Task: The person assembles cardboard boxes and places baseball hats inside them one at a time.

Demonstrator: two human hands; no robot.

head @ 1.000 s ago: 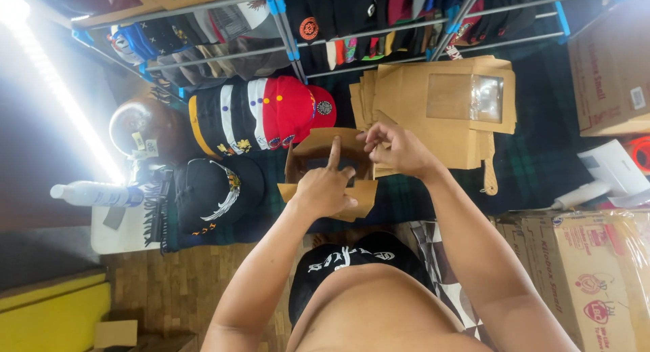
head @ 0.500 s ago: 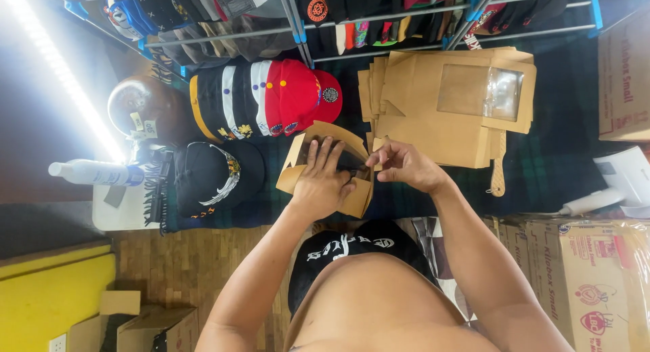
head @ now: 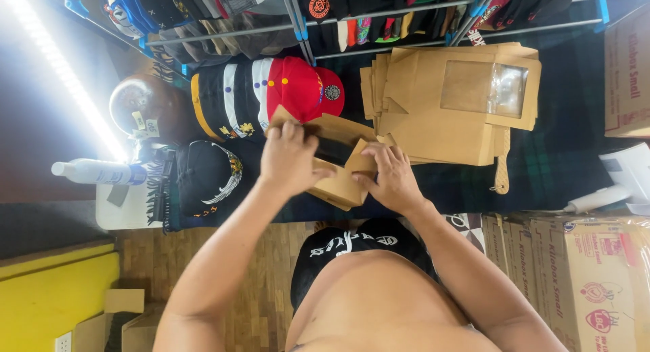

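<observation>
Dark cloth table (head: 562, 169); left hand (head: 290, 155), right hand (head: 389, 178), both grips pinching kraft box (head: 338, 182).

Both hands, left hand (head: 290, 155) and right hand (head: 387, 179), grip a brown cardboard box (head: 338, 163) beside red cap (head: 301, 88) and flat box stack (head: 450, 101).

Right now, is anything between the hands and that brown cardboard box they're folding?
Nothing visible is. The left hand grips the top of the brown cardboard box and the right hand presses its flap, both touching it directly. The stack of flat window boxes and the caps lie beyond it.
</observation>
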